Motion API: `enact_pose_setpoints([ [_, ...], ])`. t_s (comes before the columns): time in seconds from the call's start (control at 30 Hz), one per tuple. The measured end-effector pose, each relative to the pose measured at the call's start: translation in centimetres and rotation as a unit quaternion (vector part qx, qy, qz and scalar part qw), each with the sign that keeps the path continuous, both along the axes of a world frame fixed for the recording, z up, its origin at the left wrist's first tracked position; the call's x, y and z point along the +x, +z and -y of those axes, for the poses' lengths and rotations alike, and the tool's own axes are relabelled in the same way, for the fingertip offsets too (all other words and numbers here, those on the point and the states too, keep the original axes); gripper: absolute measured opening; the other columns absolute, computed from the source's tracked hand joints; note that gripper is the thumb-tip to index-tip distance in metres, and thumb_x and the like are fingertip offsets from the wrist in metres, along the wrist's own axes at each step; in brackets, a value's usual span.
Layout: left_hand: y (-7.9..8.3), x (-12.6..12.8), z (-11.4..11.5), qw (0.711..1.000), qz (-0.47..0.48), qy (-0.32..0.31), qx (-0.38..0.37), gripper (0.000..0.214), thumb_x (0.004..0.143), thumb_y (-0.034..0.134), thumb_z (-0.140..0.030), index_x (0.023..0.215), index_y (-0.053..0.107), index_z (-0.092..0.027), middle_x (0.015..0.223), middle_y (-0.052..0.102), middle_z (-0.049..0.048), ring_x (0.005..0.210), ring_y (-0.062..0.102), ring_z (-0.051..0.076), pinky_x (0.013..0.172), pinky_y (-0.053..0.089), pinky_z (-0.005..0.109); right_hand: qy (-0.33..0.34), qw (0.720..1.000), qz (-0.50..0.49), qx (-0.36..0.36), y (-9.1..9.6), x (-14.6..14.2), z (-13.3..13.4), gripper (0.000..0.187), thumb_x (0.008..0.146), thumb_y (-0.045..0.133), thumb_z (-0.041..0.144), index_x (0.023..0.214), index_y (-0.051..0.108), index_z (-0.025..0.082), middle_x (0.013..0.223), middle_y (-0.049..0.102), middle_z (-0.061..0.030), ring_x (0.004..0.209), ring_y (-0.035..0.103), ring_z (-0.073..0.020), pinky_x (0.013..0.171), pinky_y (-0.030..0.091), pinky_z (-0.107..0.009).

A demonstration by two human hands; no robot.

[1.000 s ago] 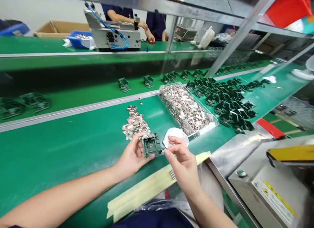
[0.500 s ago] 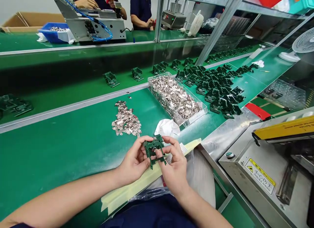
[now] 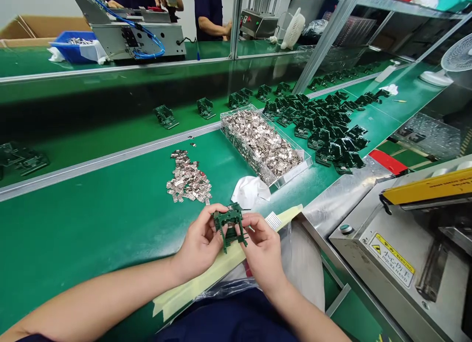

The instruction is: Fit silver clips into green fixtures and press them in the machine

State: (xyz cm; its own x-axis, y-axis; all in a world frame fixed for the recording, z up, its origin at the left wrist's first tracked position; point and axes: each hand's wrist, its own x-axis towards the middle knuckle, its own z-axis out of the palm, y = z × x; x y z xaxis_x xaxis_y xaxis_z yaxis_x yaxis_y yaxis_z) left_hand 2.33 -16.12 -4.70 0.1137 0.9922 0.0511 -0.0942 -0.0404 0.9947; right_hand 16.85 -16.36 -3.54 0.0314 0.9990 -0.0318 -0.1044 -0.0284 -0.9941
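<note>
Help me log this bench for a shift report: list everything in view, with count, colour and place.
circuit board: one, dark green, held between both hands
metal clips: one loose pile of many, silvery copper, on the green belt
clear tray: one, transparent, full of similar clips, beyond the hands
stacked circuit boards: many, dark green, right of the tray
cloth: one, white, against the tray
tape strip: one, cream, under the hands
machine: one, steel with yellow bar, far right
fan: one, white, far right
bin: one, blue, far bench
co-worker: one clearly visible, navy top, far side
left hand: one, on the board
right hand: one, on the board
</note>
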Motion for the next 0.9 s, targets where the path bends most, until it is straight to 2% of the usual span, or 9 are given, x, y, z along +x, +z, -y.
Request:
enact_pose_setpoints([
  [0.2, 0.2, 0.3, 0.3, 1.000, -0.022, 0.007, 0.003, 0.024, 0.089, 0.060, -0.032, 0.112, 0.052, -0.028, 0.085, 0.058, -0.0004, 0.070, 0.053, 0.013, 0.063, 0.050, 0.023, -0.023, 0.999, -0.012, -0.020, -0.3, -0.1, 0.0, 0.017, 0.074, 0.075, 0.031, 0.073, 0.063, 0.019, 0.081, 0.060, -0.0035, 0.077, 0.060, -0.0176, 0.070, 0.052, -0.029],
  [0.3, 0.2, 0.6, 0.6, 0.999, -0.039, 0.026, 0.001, 0.024, 0.088, 0.061, -0.033, 0.110, 0.053, -0.026, 0.086, 0.060, 0.0009, 0.071, 0.055, 0.014, 0.064, 0.051, 0.024, -0.036, 0.998, -0.036, -0.027, -0.6, -0.3, 0.2, 0.020, 0.071, 0.076, 0.033, 0.070, 0.061, 0.020, 0.075, 0.060, -0.0019, 0.070, 0.059, -0.0163, 0.064, 0.052, -0.027],
  [0.43, 0.4, 1.1, 1.1, 0.998, -0.052, 0.019, -0.007, 0.025, 0.087, 0.062, -0.033, 0.109, 0.054, -0.025, 0.083, 0.061, 0.0012, 0.067, 0.056, 0.014, 0.061, 0.051, 0.024, -0.055, 0.996, -0.061, -0.040, -0.5, -0.4, 0.9, 0.025, 0.068, 0.077, 0.037, 0.068, 0.058, 0.021, 0.072, 0.059, -0.0010, 0.063, 0.057, -0.0155, 0.057, 0.052, -0.027],
  [0.5, 0.5, 1.3, 1.3, 0.998, -0.052, -0.002, -0.018, 0.027, 0.086, 0.063, -0.034, 0.109, 0.054, -0.025, 0.082, 0.060, 0.0011, 0.065, 0.056, 0.014, 0.060, 0.052, 0.025, -0.055, 0.996, -0.062, -0.045, -0.3, 0.3, 1.4, 0.027, 0.069, 0.077, 0.041, 0.070, 0.058, 0.021, 0.072, 0.060, -0.0014, 0.063, 0.057, -0.0165, 0.058, 0.053, -0.029],
  [0.6, 0.5, 1.8, 1.0, 0.998, -0.039, -0.042, -0.036, 0.031, 0.085, 0.065, -0.034, 0.112, 0.053, -0.025, 0.085, 0.059, 0.0012, 0.069, 0.058, 0.014, 0.063, 0.056, 0.026, -0.075, 0.995, -0.050, -0.044, -0.6, 2.8, 2.6, 0.027, 0.076, 0.073, 0.045, 0.080, 0.061, 0.021, 0.077, 0.062, -0.0022, 0.068, 0.059, -0.0170, 0.064, 0.054, -0.030],
  [0.67, 0.4, 2.7, 0.0, 0.998, -0.019, -0.044, -0.042, 0.034, 0.084, 0.066, -0.035, 0.113, 0.052, -0.025, 0.089, 0.059, 0.0014, 0.076, 0.060, 0.015, 0.066, 0.058, 0.027, -0.145, 0.989, -0.016, -0.039, -1.5, 5.1, 3.6, 0.029, 0.081, 0.069, 0.048, 0.087, 0.061, 0.021, 0.081, 0.063, -0.0025, 0.070, 0.059, -0.0163, 0.067, 0.053, -0.029],
  [0.73, 0.0, 4.2, -1.4, 0.998, 0.006, -0.036, -0.043, 0.037, 0.083, 0.066, -0.036, 0.113, 0.049, -0.025, 0.093, 0.057, 0.0020, 0.081, 0.061, 0.016, 0.066, 0.059, 0.028, -0.195, 0.979, 0.032, -0.056, -3.0, 7.1, 4.5, 0.033, 0.082, 0.066, 0.052, 0.085, 0.062, 0.020, 0.079, 0.062, -0.0030, 0.068, 0.057, -0.0158, 0.064, 0.051, -0.028],
  [0.83, -0.9, 7.6, -3.8, 0.999, 0.008, -0.029, -0.010, 0.040, 0.081, 0.067, -0.034, 0.115, 0.048, -0.024, 0.097, 0.057, 0.0034, 0.086, 0.062, 0.018, 0.069, 0.058, 0.029, -0.137, 0.983, 0.068, -0.100, -5.3, 8.3, 4.9, 0.043, 0.082, 0.060, 0.060, 0.080, 0.064, 0.017, 0.070, 0.062, -0.0041, 0.062, 0.056, -0.0163, 0.057, 0.048, -0.028],
  [0.9, -1.6, 9.7, -4.9, 0.999, -0.025, -0.022, 0.031, 0.038, 0.082, 0.066, -0.030, 0.116, 0.050, -0.024, 0.095, 0.057, 0.0032, 0.084, 0.060, 0.017, 0.073, 0.056, 0.030, -0.097, 0.988, 0.067, -0.099, -6.3, 8.0, 4.7, 0.045, 0.083, 0.058, 0.062, 0.082, 0.065, 0.017, 0.070, 0.063, -0.0047, 0.062, 0.057, -0.0171, 0.059, 0.049, -0.029],
])
